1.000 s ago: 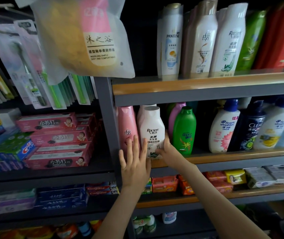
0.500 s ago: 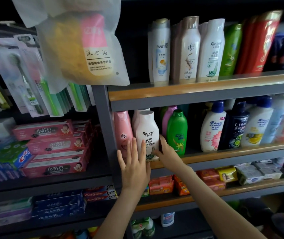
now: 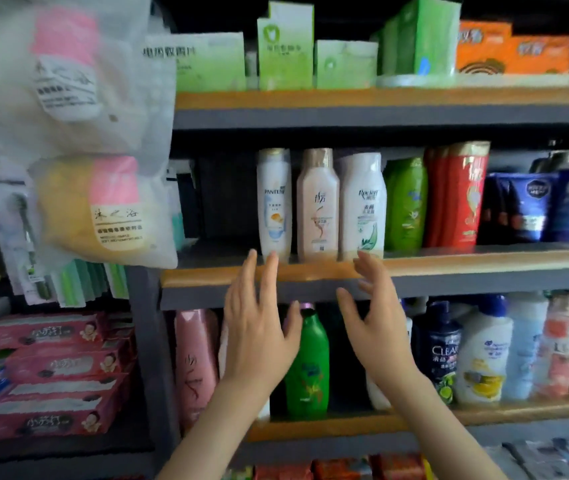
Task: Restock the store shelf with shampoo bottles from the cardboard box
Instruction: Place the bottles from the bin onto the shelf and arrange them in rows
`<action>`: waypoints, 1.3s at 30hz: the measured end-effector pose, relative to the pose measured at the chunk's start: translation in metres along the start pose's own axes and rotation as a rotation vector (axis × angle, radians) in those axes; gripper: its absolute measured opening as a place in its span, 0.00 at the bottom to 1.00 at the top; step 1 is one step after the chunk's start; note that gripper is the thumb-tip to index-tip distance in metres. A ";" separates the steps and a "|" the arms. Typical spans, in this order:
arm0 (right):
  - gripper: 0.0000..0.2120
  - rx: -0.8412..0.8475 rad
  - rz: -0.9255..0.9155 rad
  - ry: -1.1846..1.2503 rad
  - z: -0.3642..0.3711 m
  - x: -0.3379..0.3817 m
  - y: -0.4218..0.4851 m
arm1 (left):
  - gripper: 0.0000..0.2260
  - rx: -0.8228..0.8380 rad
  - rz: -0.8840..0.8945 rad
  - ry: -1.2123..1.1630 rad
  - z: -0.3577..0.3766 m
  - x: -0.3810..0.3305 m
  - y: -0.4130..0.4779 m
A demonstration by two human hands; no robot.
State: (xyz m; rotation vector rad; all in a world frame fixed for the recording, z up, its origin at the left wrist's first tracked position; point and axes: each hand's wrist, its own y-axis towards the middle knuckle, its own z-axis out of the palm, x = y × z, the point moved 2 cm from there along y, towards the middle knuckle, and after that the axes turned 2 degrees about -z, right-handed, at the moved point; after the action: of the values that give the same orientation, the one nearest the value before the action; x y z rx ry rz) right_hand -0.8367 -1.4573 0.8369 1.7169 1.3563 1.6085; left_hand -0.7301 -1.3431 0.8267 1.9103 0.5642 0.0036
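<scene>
Three shampoo bottles, a white Pantene bottle (image 3: 273, 202), a beige bottle (image 3: 317, 206) and a white-and-green bottle (image 3: 362, 206), stand upright with labels outward at the front of the middle shelf (image 3: 449, 268), probably faced for shoppers. The left hand (image 3: 255, 327) and right hand (image 3: 373, 327) are raised just below them, fingers spread and pointing upward. Both grips are released and hold nothing. The cardboard box is out of view.

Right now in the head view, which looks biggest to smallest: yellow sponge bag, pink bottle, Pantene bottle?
Largest: yellow sponge bag.
Then pink bottle and Pantene bottle: they look about alike and sit on different shelves, so I won't rank them.
</scene>
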 end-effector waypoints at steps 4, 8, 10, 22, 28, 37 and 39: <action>0.29 -0.043 -0.022 -0.016 -0.046 -0.031 0.045 | 0.28 -0.107 -0.089 -0.122 0.006 -0.027 0.044; 0.32 0.038 0.019 -0.044 -0.067 -0.052 0.077 | 0.32 -0.065 -0.189 -0.246 0.015 -0.046 0.071; 0.33 0.088 0.039 -0.017 -0.070 -0.054 0.084 | 0.32 -0.056 -0.218 -0.264 0.015 -0.049 0.081; 0.42 0.144 -0.264 -0.002 -0.009 -0.010 0.098 | 0.38 0.001 -0.232 -0.035 -0.009 -0.012 0.100; 0.52 -0.022 -0.303 -0.419 0.036 0.004 0.108 | 0.43 0.060 -0.238 0.080 0.004 0.007 0.117; 0.52 -0.130 -0.244 -0.588 0.061 0.000 0.102 | 0.49 0.194 -0.225 0.069 0.030 0.012 0.134; 0.51 -0.132 -0.234 -0.601 0.060 -0.003 0.101 | 0.50 0.249 -0.248 0.066 0.034 0.008 0.137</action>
State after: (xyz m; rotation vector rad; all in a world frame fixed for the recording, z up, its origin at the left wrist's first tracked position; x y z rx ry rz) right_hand -0.7444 -1.4851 0.9039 1.6953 1.0708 0.9216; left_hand -0.6622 -1.4103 0.9310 2.0734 0.8769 -0.1713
